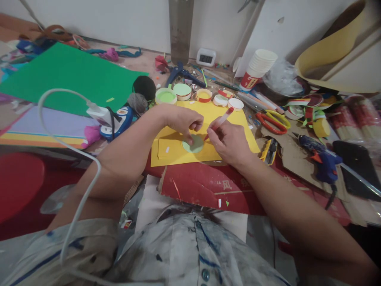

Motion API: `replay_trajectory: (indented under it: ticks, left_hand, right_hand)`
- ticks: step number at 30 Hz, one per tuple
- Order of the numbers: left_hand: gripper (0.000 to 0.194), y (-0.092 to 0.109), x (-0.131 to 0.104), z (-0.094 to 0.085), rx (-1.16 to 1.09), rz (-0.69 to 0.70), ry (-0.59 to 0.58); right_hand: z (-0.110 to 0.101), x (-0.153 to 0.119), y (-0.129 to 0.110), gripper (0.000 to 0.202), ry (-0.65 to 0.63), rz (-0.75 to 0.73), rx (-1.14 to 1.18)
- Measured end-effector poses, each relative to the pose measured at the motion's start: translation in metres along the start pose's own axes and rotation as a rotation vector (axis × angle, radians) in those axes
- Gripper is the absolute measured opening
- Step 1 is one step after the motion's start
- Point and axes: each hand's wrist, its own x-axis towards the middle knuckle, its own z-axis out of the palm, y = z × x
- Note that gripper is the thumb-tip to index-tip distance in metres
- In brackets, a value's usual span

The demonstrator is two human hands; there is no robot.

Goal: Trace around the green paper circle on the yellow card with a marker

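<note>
On a yellow paper sheet (174,155) lies a pale green paper circle (196,147). My left hand (186,121) holds the circle down with a fingertip pressed on it, its other fingers curled in. A pen with a clear barrel and red ends (220,120) is gripped in my right hand (230,141). Its red tip points down at the right edge of the circle, on or just above the yellow paper; I cannot tell whether it touches. Smaller yellow pieces lie under the circle's left side.
Several round paper-cup pieces (182,90) line the sheet's far edge. At right are red-handled scissors (270,123), a yellow cutter (269,151), a blue glue gun (323,159) and a phone (357,169). A green sheet (77,75) lies left; a white cable (89,190) crosses my left arm.
</note>
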Motion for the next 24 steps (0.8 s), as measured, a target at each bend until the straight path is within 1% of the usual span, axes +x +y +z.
replay_trajectory:
  ticks: [9, 16, 24]
  left_hand:
    - [0.051, 0.0013, -0.0001, -0.0011, 0.003, -0.019, -0.017]
    - [0.051, 0.0055, -0.0017, -0.0026, 0.008, -0.029, -0.026]
    - [0.05, 0.0065, -0.0027, -0.0033, 0.013, -0.033, -0.028]
  right_hand:
    - [-0.0003, 0.0001, -0.0002, 0.031, -0.018, -0.007, -0.002]
    - [-0.0012, 0.0003, -0.0001, 0.026, -0.009, 0.01, 0.005]
    - [-0.001, 0.0003, -0.0009, 0.027, 0.008, 0.008, -0.001]
